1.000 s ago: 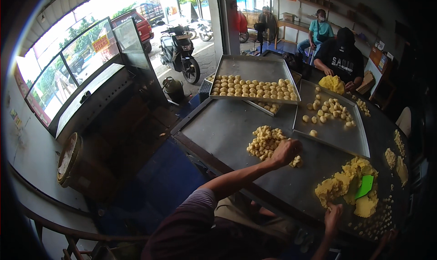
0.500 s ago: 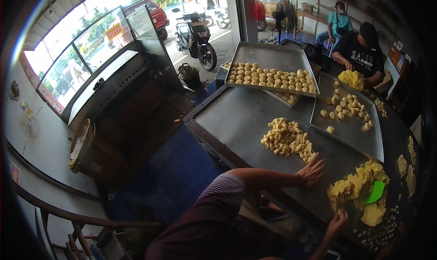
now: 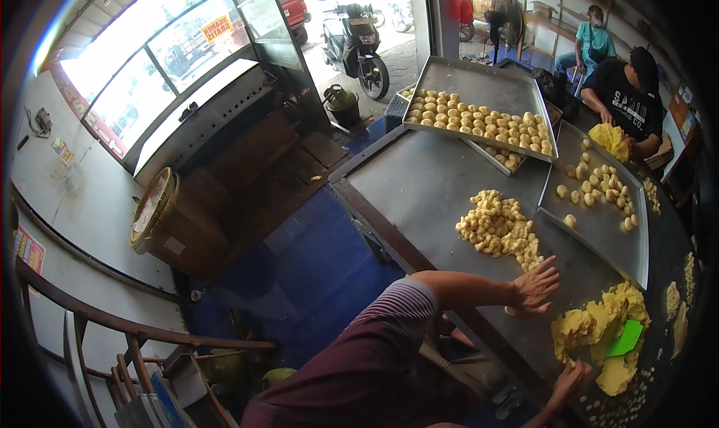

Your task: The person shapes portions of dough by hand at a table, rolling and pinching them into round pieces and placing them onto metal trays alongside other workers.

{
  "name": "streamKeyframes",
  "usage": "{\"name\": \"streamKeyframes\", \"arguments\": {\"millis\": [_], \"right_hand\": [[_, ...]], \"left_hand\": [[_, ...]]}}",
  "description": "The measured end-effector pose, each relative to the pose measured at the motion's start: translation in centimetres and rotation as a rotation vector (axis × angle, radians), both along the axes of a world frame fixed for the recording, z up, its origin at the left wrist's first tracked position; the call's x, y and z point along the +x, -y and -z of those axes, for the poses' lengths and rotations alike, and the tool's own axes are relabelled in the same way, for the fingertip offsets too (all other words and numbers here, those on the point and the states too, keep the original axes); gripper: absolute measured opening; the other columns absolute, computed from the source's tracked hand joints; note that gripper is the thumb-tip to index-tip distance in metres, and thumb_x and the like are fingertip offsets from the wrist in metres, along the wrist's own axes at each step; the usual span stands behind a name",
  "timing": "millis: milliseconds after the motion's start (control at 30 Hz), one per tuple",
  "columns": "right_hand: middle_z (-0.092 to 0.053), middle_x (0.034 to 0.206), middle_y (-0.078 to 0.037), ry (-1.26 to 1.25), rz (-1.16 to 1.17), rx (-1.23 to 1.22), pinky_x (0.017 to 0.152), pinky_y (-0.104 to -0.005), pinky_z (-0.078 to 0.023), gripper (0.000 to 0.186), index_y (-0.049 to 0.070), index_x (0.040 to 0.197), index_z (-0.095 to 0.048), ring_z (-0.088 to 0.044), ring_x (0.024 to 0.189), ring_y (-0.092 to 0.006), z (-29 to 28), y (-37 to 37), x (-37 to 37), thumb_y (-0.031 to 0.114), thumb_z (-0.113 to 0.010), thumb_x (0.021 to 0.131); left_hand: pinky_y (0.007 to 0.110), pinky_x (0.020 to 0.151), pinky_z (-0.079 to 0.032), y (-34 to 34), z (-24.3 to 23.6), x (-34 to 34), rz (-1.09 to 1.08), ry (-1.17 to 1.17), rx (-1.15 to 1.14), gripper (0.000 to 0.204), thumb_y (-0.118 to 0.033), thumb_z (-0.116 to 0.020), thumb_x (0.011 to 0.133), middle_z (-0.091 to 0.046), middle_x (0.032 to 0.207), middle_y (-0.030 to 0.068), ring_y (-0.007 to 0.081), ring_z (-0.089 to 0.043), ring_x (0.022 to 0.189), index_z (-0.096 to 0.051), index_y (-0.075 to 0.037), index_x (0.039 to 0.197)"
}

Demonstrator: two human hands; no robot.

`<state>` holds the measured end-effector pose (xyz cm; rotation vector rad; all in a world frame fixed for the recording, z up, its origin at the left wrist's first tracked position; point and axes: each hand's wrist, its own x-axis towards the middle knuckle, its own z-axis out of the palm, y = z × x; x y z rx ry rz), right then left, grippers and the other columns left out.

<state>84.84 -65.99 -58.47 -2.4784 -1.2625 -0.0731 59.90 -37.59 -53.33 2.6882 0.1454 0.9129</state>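
My left hand [image 3: 535, 286] is spread over the metal tabletop [image 3: 404, 188], its fingers straight and apart. A small pale dough piece [image 3: 511, 310] shows by the heel of that hand. Just beyond its fingers lies a heap of small dough pieces [image 3: 494, 222]. My right hand [image 3: 571, 383] is at the near edge of a large yellow dough mass [image 3: 599, 316], thumb and fingers pinched on a bit of yellow dough. A green scraper [image 3: 625, 338] rests on the mass. Many tiny pale bits [image 3: 618, 402] are scattered to its right.
A tray with rows of dough balls [image 3: 479, 125] overlaps another at the back. A second tray [image 3: 636, 256] holds loose balls. Across the table a person [image 3: 629, 98] handles yellow dough [image 3: 610, 140]; another person [image 3: 595, 42] sits behind. A basket [image 3: 153, 211] stands at left.
The whole view has shifted, so things sit further right in it. My left hand's fingers have spread out more, and a small dough piece now shows beside it. My right hand remains at the dough.
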Motion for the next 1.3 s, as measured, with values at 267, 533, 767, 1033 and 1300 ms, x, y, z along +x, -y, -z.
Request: {"name": "streamKeyframes", "arguments": {"millis": [267, 533, 767, 1033, 1300], "right_hand": [[-0.035, 0.149, -0.027, -0.116, 0.051, 0.03, 0.108, -0.0406, -0.042, 0.06, -0.006, 0.145, -0.034, -0.046, 0.131, -0.0378, -7.0, -1.7, -13.7, -0.018, -0.037, 0.086], [-0.066, 0.115, -0.021, -0.283, 0.065, 0.38, 0.088, -0.0395, -0.053, 0.031, -0.002, 0.117, -0.066, -0.064, 0.105, -0.0361, -9.0, -0.2, -11.6, -0.007, -0.057, 0.088], [-0.069, 0.092, -0.016, -0.168, -0.091, 0.209, 0.076, -0.0404, -0.052, 0.018, 0.0, 0.098, -0.071, -0.065, 0.088, -0.0352, -9.1, -4.4, -15.2, -0.001, -0.062, 0.082], [-0.063, 0.114, -0.019, 0.036, -0.431, 0.214, 0.096, -0.0391, -0.049, 0.036, -0.004, 0.118, -0.061, -0.061, 0.103, -0.0342, -8.5, -9.8, -19.6, -0.003, -0.055, 0.082], [-0.065, 0.098, -0.023, -0.469, -0.154, 0.613, 0.079, -0.0437, -0.051, 0.029, -0.002, 0.115, -0.059, -0.063, 0.092, -0.0412, -9.6, -8.6, -21.1, -0.002, -0.062, 0.086]], "left_hand": [[0.051, 0.101, -0.033, 3.1, 1.5, -2.0, -0.493, -0.57, 0.236, 0.042, -0.027, -0.052, 0.089, -0.05, 0.128, 0.0162, 0.0308, -0.039, 0.125, -0.056, -0.004, 0.124], [0.05, 0.092, -0.032, 6.5, -1.8, -7.3, -0.38, -0.378, 0.088, 0.023, -0.016, -0.059, 0.087, -0.052, 0.111, 0.0109, 0.0274, -0.047, 0.11, -0.06, -0.012, 0.11], [0.046, 0.092, -0.037, 6.8, -0.4, -7.2, -0.534, -0.21, -0.315, 0.023, -0.011, -0.062, 0.086, -0.057, 0.114, 0.0133, 0.0303, -0.053, 0.107, -0.058, -0.008, 0.108], [0.033, 0.069, -0.057, 5.6, -1.9, -7.4, -0.375, 0.195, -1.189, 0.032, -0.025, -0.061, 0.098, -0.071, 0.088, 0.0137, 0.0205, -0.068, 0.08, -0.067, 0.004, 0.108], [0.031, 0.085, -0.056, 8.3, -2.2, -5.4, -0.111, 0.185, -1.517, 0.039, -0.028, -0.057, 0.1, -0.068, 0.104, 0.0122, 0.0159, -0.065, 0.091, -0.064, 0.007, 0.118]]}}
